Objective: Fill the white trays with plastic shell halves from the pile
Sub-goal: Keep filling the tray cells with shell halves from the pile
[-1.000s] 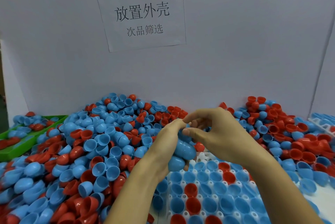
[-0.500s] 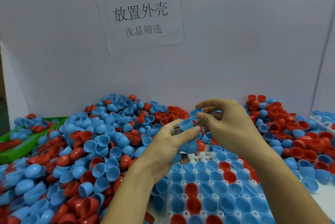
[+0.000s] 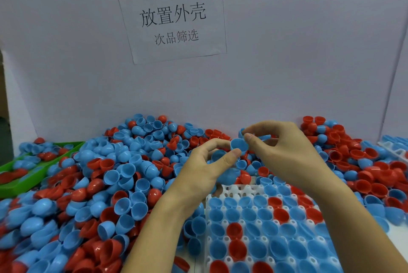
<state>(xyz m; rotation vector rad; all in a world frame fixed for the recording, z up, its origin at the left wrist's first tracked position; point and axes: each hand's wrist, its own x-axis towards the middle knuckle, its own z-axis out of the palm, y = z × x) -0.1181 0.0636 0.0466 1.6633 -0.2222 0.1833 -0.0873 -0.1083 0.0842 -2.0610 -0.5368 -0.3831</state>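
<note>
Between the two hands we see a blue shell half [image 3: 239, 146], open side toward us, pinched from the left by the thumb and forefinger of the left hand [image 3: 206, 170] and from the right by the thumb and forefinger of the right hand [image 3: 284, 153]. The left hand also cradles further blue shells [image 3: 229, 176] in its curled palm; the right hand keeps a second blue piece [image 3: 263, 137] tucked under its bent fingers, though we cannot tell its exact shape. Both hands are thus closed on shells, held above the far edge of the white tray [image 3: 231, 191]. We note that the tray's near cups hold blue and red halves, open side up, while several cups at its far left corner show bare white. The pile [image 3: 123, 175] of mixed blue and red halves surrounds the tray on the left, behind and on the right. A green bin [image 3: 24, 185] sits at far left, another white tray [image 3: 395, 151] at far right, and a paper sign [image 3: 172, 18] with printed characters hangs on the grey wall.
</note>
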